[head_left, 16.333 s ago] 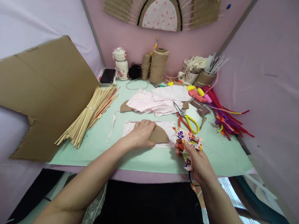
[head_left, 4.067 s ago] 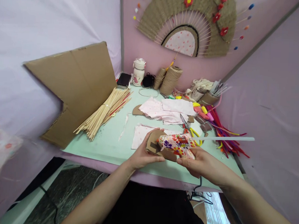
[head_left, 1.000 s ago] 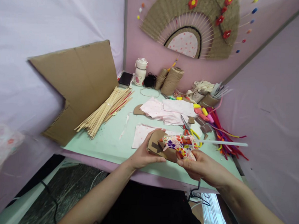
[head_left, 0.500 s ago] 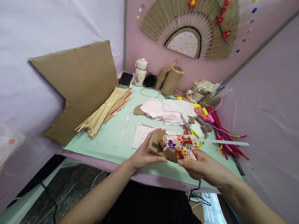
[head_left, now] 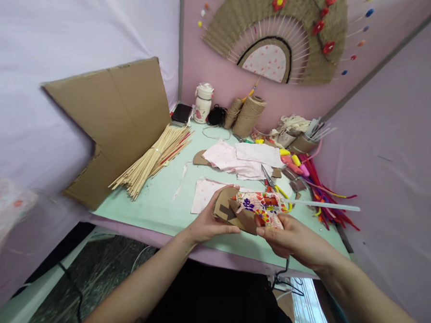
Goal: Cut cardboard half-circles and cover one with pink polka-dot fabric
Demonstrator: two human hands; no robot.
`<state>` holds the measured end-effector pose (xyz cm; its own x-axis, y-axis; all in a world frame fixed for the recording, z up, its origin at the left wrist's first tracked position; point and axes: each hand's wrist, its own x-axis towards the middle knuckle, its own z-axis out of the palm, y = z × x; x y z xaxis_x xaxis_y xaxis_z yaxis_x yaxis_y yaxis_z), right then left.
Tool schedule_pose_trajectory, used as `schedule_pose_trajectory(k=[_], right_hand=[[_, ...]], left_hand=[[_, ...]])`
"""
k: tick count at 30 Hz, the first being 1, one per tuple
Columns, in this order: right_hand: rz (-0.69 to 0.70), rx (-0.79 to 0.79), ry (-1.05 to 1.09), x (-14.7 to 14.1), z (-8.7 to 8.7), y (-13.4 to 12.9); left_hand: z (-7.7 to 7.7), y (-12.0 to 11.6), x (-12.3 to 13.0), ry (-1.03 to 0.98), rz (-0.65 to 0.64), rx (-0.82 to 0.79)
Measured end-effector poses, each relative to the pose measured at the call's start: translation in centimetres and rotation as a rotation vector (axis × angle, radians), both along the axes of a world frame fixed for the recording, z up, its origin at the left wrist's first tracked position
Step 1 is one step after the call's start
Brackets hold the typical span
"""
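Note:
My left hand (head_left: 207, 223) grips a curved piece of cardboard (head_left: 223, 210) with a dark printed arrow, its thumb along the lower edge. In my right hand (head_left: 287, 235) is a flower-patterned hot glue gun (head_left: 262, 202), held by its handle. A long translucent glue stick (head_left: 325, 205) juts from the gun's back end. The orange nozzle points left, over the cardboard's face; whether it touches cannot be made out. Behind the cardboard lies a dotted pink cloth piece (head_left: 201, 199) on the table. Scissors (head_left: 268, 178) with yellow and red handles rest just beyond the gun.
A bundle of thin wooden sticks (head_left: 154, 160) lies at the left, before a large leaning cardboard sheet (head_left: 120, 113). More pink cloth (head_left: 225, 157), twine spools (head_left: 249, 116) and a white bottle (head_left: 203, 103) are farther back. Coloured pipe cleaners (head_left: 329, 201) spread at the right. A cord hangs below the gun.
The glue gun has shifted very slightly right over the cardboard, showing more of the printed arrow. Both hands keep their holds.

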<state>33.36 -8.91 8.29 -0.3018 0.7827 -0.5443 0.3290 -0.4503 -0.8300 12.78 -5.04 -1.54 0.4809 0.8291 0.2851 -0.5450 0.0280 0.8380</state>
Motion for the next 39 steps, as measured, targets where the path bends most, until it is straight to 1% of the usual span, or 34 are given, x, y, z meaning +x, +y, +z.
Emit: schedule_pose_trajectory(k=[7,15,21,25,30,34,39], right_hand=[[-0.036,-0.051,0.079,0.12,-0.01,-0.26],[0.019,-0.035,-0.027,-0.01,-0.02,-0.08],[0.012,-0.031,-0.045,0.18,-0.29,-0.21],[0.014,-0.015,-0.016,0.25,-0.47,-0.27],[-0.031,-0.003,0.014,0.10,-0.34,-0.19],[-0.071,-0.027,0.052,0.09,-0.10,-0.03],[-0.076,-0.055,0.082,0.12,0.13,-0.06]], left_hand=[[-0.02,-0.09,0.00,0.002,0.000,0.003],[0.11,0.00,-0.01,0.009,0.002,0.011],[0.29,-0.08,-0.01,0.013,-0.007,0.009],[0.30,-0.02,-0.10,0.025,0.003,0.015],[0.24,0.00,-0.17,0.046,0.024,0.033],[0.30,-0.12,-0.21,0.067,0.021,0.031],[0.46,-0.15,-0.24,0.069,0.009,0.042]])
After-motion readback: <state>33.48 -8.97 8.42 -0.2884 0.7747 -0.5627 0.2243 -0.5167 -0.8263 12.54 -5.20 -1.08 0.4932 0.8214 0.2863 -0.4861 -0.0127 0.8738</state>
